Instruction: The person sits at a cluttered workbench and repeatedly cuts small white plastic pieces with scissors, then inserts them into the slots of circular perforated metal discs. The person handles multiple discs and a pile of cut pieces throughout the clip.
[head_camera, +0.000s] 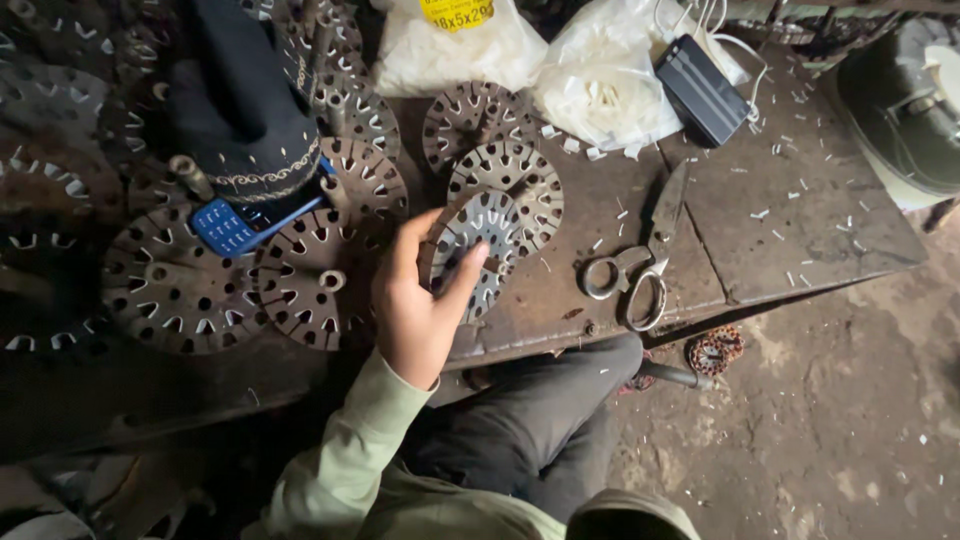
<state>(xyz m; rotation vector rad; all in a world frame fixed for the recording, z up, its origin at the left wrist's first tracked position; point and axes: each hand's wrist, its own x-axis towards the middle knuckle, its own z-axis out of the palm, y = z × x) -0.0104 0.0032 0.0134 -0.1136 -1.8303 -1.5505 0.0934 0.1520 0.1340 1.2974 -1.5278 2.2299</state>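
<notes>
My left hand (415, 305), in a pale green sleeve, reaches over the rusty metal workbench (800, 210) and grips a round slotted metal disc (485, 245). The thumb lies across the disc's face and the fingers curl behind its left edge. The disc is tilted up off the bench, just in front of two similar discs (510, 170) lying flat. My right hand is out of sight.
Several more slotted discs (180, 290) cover the bench's left side. A blue keypad phone (222, 228) and a dark embroidered cap (245, 110) rest on them. Metal shears (635, 272) lie to the right. White plastic bags (600, 80) and a black box (700, 90) sit at the back.
</notes>
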